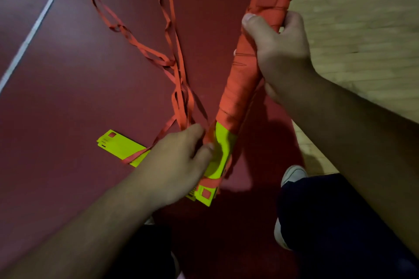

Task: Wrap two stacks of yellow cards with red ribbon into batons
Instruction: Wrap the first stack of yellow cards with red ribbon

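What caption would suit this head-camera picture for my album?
A ribbon-wrapped baton, gripped by the right hand, while the left hand pinches red ribbon beside its uncovered yellow cards.

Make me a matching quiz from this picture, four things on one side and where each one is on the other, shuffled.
1 right hand
2 left hand
3 loose ribbon
4 spare yellow cards

A lying flat on the red floor
B gripping the wrapped part of the baton
C trailing in loops over the floor
D at the baton's bare yellow end

Pairs: 1-B, 2-D, 3-C, 4-A
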Action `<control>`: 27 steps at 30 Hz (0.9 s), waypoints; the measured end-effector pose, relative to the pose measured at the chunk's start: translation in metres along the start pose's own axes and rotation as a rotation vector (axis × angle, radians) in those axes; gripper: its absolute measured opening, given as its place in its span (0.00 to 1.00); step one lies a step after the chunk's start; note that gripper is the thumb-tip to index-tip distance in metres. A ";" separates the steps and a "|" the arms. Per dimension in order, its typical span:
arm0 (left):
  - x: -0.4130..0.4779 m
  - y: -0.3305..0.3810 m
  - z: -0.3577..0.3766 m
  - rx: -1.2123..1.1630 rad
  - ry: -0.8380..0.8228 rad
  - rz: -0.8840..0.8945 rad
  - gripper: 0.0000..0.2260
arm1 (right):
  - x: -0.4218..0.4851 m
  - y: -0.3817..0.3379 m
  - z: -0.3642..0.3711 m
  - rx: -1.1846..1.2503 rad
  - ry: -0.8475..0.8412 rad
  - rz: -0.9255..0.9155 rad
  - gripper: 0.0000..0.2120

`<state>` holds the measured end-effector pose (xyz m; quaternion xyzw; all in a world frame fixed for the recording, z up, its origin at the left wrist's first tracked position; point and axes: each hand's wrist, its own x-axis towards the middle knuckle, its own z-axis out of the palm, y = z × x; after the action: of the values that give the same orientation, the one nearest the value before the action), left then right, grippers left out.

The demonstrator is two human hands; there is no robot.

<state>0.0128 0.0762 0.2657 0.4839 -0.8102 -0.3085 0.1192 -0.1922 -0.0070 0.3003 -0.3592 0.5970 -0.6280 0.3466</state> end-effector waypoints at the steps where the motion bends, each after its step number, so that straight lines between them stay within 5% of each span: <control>1: 0.001 0.001 0.003 0.106 0.050 -0.002 0.19 | 0.000 0.002 0.002 0.004 0.006 0.022 0.23; 6: 0.007 0.008 0.024 0.336 0.193 -0.004 0.25 | -0.003 0.008 0.011 0.099 0.040 0.169 0.29; 15: 0.015 -0.007 0.028 0.447 0.346 0.059 0.27 | -0.001 -0.004 0.009 0.384 0.004 0.439 0.06; 23: 0.019 -0.008 0.001 0.071 0.258 -0.002 0.25 | -0.005 -0.018 -0.007 0.323 -0.251 0.366 0.12; 27: 0.016 -0.011 -0.016 -0.324 0.085 -0.020 0.25 | -0.009 -0.023 -0.013 0.352 -0.339 0.256 0.16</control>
<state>0.0209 0.0522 0.2698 0.4790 -0.7392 -0.4157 0.2267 -0.1987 0.0083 0.3222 -0.3149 0.4528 -0.6042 0.5751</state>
